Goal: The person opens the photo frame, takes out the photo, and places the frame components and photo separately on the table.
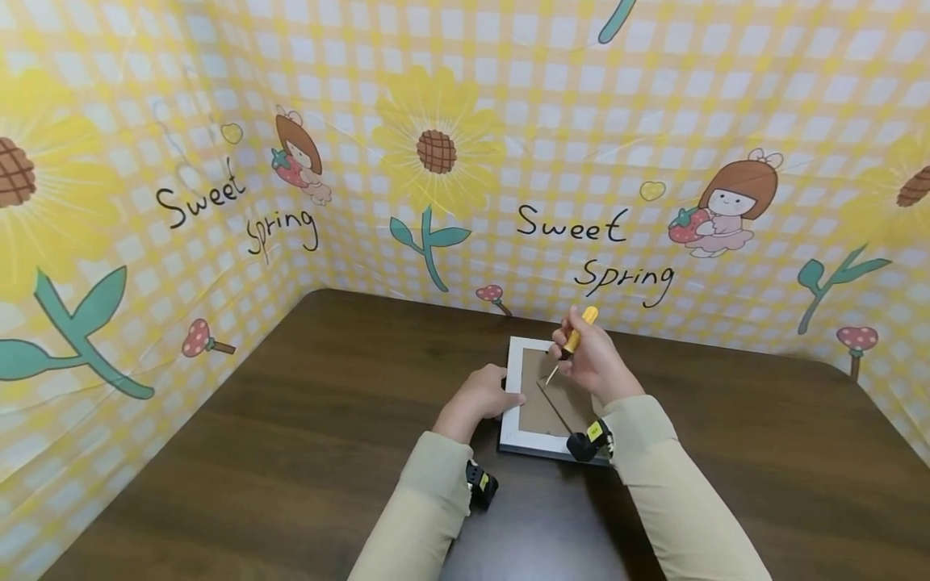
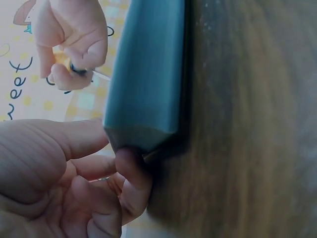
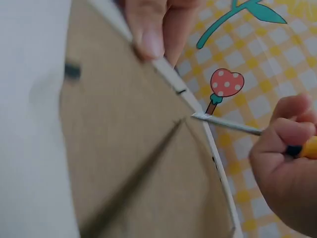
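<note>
A picture frame (image 1: 514, 363) lies back side up on the table, with a white rim and a brown backing board (image 1: 534, 415). A dark narrow strip (image 3: 143, 173) runs slantwise over the board. My left hand (image 1: 475, 399) grips the frame's left side, thumb on the rim; in the left wrist view its fingers curl at the bluish frame edge (image 2: 146, 79). My right hand (image 1: 592, 359) holds a screwdriver (image 1: 584, 327) by its yellow handle. The metal shaft (image 3: 230, 124) slants down, its tip close over the board near the strip's upper end.
A dark wood-grain table (image 1: 349, 403) extends around the frame. Behind and to the left hangs a yellow checked cloth (image 1: 349, 161) with sunflower prints. Small black wrist cameras sit on both cuffs, the right one (image 1: 581, 446) overlapping the frame's lower rim in the head view.
</note>
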Demonstrator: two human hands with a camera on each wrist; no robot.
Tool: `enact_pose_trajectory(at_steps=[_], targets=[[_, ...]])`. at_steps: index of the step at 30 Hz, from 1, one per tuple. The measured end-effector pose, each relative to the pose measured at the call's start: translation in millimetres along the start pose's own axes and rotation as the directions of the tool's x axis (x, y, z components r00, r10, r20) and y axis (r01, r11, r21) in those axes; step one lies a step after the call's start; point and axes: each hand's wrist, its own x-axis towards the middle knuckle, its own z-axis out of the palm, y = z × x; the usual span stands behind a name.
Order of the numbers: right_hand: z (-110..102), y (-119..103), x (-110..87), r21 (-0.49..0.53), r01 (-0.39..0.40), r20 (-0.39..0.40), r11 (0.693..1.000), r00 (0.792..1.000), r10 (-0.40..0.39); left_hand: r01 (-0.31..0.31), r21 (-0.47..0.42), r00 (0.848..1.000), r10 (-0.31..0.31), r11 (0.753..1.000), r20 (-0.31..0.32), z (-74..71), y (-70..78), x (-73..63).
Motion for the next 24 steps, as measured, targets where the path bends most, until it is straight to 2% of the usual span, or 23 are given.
enact_pose_trajectory(at_steps=[4,7,11,15,19,21,24], targets=[[-2,-5,-0.8,-0.177,0.059,-0.11,0.983,0.991,-0.079,-0.014,0.012,1.0,0.014,1.0,0.006,-2.5,-0.8,-0.3],[-4,-8,-2.7,-0.303,0.093,-0.204,0.948,0.966,-0.16,-0.017,0.027,0.999,0.016,1.0,0.038,-6.0,-1.5,-3.3],[-8,-11,-5.5,-0.359,0.127,-0.249,0.925,0.942,-0.226,0.038,-0.003,0.994,-0.038,0.999,0.099,-14.6,2.4,-14.5],[-14,-15,-6.8,-0.308,0.129,-0.216,0.942,0.955,-0.201,0.103,-0.067,0.983,-0.091,0.992,0.159,-23.2,12.2,-28.6],[-17,-22,-7.7,-0.302,0.096,-0.183,0.948,0.971,-0.156,0.097,-0.042,0.981,-0.088,0.994,0.172,-28.9,22.4,-38.3],[-18,-27,-7.9,-0.338,0.082,-0.175,0.938,0.973,-0.148,0.085,-0.006,0.981,-0.083,0.996,0.173,-30.9,25.7,-41.0],[-17,-35,-7.1,-0.433,0.061,-0.171,0.9,0.974,-0.148,0.074,0.045,0.98,-0.081,0.996,0.18,-32.3,27.1,-41.9]])
